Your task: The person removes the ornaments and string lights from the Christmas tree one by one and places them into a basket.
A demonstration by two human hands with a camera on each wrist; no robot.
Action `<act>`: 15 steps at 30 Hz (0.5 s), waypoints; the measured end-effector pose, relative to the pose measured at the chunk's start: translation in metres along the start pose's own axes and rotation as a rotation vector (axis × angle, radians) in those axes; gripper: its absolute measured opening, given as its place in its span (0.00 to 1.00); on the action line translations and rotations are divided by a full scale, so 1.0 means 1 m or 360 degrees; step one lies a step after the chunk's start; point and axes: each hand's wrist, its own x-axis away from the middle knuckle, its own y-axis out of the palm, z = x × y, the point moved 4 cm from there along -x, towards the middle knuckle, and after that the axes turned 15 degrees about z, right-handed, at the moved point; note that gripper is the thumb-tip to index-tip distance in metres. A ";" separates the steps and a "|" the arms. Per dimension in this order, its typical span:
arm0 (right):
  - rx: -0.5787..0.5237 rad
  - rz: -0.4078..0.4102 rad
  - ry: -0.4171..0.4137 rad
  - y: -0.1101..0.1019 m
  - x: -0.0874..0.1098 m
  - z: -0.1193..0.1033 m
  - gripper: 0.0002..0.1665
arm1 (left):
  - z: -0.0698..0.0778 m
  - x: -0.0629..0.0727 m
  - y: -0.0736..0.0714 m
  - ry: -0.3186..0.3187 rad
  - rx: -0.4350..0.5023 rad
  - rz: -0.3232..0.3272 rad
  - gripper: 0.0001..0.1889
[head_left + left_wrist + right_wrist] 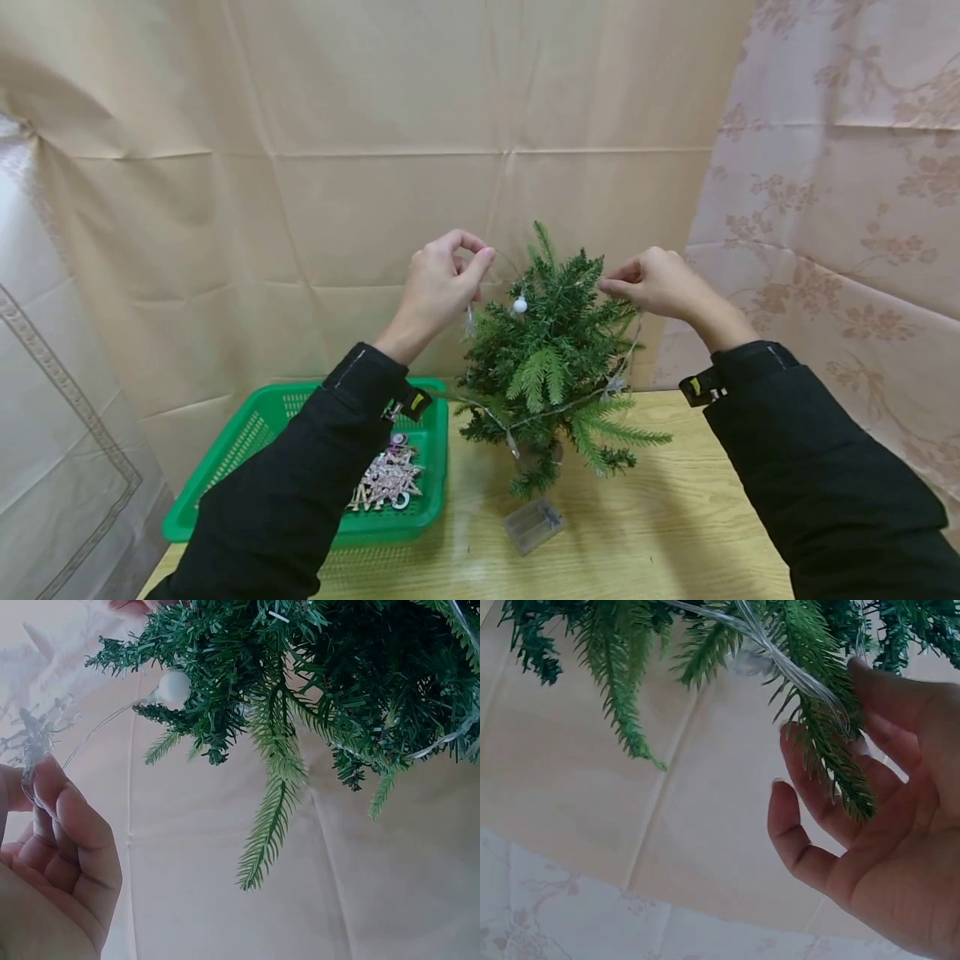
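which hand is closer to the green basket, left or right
Left. The left hand is raised higher than the basket, at the left of the tree; the right hand is farther off, across the tree from the basket.

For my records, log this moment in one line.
left hand: pinching light string by snowflake | right hand: at tree, grip unclear | light string: draped on tree | green basket: left of tree
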 end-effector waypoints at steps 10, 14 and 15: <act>-0.0100 0.0254 0.0226 -0.008 0.000 0.006 0.24 | -0.002 0.000 0.001 -0.0067 -0.0058 0.0030 0.10; -0.0193 0.0359 0.0262 -0.011 0.002 0.007 0.25 | -0.002 0.000 0.002 -0.0075 -0.0076 0.0041 0.11; -0.0225 0.0370 0.0269 -0.011 0.002 0.007 0.25 | -0.001 0.000 0.002 -0.0075 -0.0078 0.0042 0.11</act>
